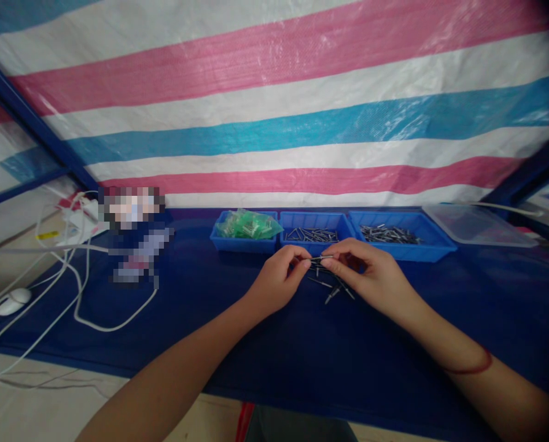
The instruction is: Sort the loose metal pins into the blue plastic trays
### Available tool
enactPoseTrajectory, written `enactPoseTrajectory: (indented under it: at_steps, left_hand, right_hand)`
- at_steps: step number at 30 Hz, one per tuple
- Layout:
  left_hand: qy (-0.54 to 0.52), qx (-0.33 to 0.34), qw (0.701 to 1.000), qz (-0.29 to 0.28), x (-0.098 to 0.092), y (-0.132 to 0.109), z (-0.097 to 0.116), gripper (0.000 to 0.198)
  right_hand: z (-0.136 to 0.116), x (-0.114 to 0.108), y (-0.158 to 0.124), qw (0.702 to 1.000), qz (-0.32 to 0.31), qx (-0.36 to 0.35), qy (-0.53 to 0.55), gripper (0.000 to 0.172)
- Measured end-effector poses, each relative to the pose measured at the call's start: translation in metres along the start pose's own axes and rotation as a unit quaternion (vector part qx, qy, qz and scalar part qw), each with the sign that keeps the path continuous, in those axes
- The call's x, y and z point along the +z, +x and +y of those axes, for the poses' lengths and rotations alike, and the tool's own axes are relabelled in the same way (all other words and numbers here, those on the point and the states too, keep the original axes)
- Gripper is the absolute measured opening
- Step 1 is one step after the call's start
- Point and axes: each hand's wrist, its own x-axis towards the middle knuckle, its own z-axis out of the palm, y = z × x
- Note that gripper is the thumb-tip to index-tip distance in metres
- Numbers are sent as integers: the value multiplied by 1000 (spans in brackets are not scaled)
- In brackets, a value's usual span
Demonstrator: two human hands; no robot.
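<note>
A thin metal pin-like piece (319,258) with a dark section spans the gap between my two hands. My left hand (281,274) pinches one end between thumb and fingertips. At the other end, the thumb and index finger of my right hand (371,270) are closed on it. Several similar slim metal pieces (333,292) lie loose on the blue table just below my fingers, partly hidden by them. Their exact kind is too small to tell. Right behind my hands stands a blue bin (315,220) with more such pieces inside.
Left of it, another blue bin (217,242) holds green plastic bags (249,224). A third bin (433,245) on the right contains metal pieces (389,234). A clear plastic lid (479,224) lies at far right. White cables (78,301) run over the table's left side. A striped sheet (274,135) hangs behind.
</note>
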Motion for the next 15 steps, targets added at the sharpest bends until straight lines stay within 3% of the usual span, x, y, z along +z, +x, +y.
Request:
enactPoseTrajectory:
  at_steps: [9,11,15]
  left_hand:
    - [81,61,993,-68,5,-3,3,22]
    - [116,74,988,-70,5,-3,2,22]
    - [209,80,971,-81,3,-5,3,28]
  right_hand:
    - [0,-4,-1,994,-52,-53,-79,18]
    - [3,-9,2,994,-21,-48,-98,18]
    - [17,-30,10,980,121,-13,-156,22]
